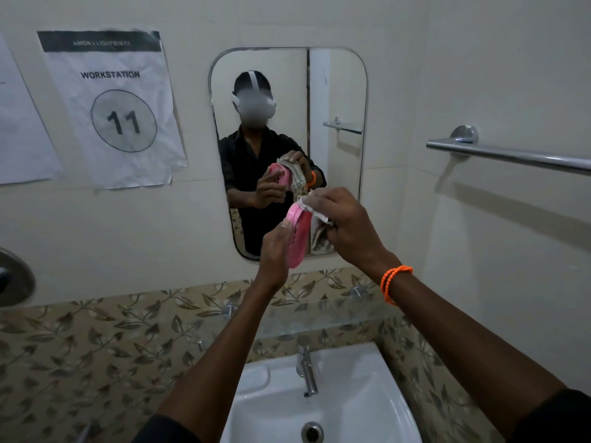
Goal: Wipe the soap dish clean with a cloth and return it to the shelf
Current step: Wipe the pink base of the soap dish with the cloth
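My left hand (275, 251) holds the pink soap dish (299, 238) on edge, raised in front of the lower part of the mirror (335, 91) and above the glass shelf (319, 318). The dish stands nearly upright; its slotted face is turned toward my left fingers, and my thumb tip rests on its rim near the top. My left fingers are curled round the dish's near side — clamped on it.

My right hand (345, 225) lies just to the right of the dish and grips a bunched, pale patterned cloth (319, 233). The cloth sits between my right fingers and the dish, touching the dish along its upper rim and right side. My right fingers are closed down over the cloth; their tips are hidden in the folds. An orange beaded bracelet (395, 282) circles my right wrist.

Below the hands — a white basin (367, 378) with a chrome tap (307, 372). A band of leaf-patterned tiles (96, 340) runs behind the basin. On the wall to the left hangs a paper sign (115, 107) reading "WORKSTATION 11"; to the right, a chrome towel bar (511, 155). The mirror repeats both hands, dish and cloth.
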